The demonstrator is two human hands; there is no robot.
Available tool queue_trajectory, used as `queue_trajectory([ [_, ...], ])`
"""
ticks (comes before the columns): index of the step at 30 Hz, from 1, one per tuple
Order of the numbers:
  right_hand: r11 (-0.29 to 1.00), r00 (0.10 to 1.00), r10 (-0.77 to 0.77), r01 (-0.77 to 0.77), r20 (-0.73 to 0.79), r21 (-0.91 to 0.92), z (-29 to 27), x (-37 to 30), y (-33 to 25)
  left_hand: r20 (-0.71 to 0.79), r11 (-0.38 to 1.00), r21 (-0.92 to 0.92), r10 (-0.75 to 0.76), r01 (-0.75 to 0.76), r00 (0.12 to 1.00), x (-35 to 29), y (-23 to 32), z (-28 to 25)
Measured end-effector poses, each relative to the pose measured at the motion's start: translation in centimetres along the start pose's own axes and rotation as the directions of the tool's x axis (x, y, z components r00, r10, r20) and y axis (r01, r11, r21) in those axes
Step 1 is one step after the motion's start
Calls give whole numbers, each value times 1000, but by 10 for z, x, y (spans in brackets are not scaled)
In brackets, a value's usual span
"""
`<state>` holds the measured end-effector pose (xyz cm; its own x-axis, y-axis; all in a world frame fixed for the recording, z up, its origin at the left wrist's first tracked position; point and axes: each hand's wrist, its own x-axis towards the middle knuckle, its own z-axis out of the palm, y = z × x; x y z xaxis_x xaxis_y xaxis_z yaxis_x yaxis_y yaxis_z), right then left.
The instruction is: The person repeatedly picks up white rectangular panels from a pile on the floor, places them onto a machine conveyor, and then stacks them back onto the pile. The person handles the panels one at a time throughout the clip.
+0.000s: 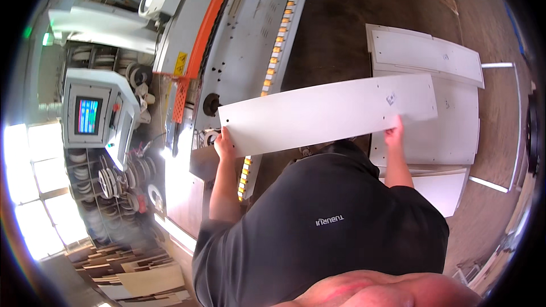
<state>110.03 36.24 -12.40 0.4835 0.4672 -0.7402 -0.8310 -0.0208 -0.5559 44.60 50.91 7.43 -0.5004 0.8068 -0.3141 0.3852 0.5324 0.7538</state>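
Note:
A long white board [318, 115] with small dark holes near its ends and a small label near its right end spans the space in front of me. My left hand [224, 143] grips its near edge close to the left end, the thumb on the top face and the other fingers hidden beneath. Toward the right end, my right hand [393, 132] holds the same near edge. The board's left end reaches over the side of a long grey machine [244, 34]. Its right end hangs above a stack of white panels [455, 119].
An orange guard strip [207, 23] and a row of yellow and white rollers [278, 45] run along the machine. A control panel with a lit screen [88, 116] stands at the left. Beyond it are racks of coiled edging [114, 182]. Wooden offcuts [151, 284] lie at lower left.

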Motion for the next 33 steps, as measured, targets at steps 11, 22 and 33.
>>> queue_trajectory([
  [11, 970, 924, -214, 164, -318, -178, -121, -119, -39, -27, 799, 482, 425, -361, 905, 133, -62, -75],
  [22, 804, 912, -408, 335, -45, -491, -208, -190, 18, 226, 867, 111, 454, -486, 861, 171, -45, -92],
  [33, 983, 968, -172, 156, -185, -98, -157, -216, 68, -226, 956, -137, 224, -259, 948, 79, -167, -152],
])
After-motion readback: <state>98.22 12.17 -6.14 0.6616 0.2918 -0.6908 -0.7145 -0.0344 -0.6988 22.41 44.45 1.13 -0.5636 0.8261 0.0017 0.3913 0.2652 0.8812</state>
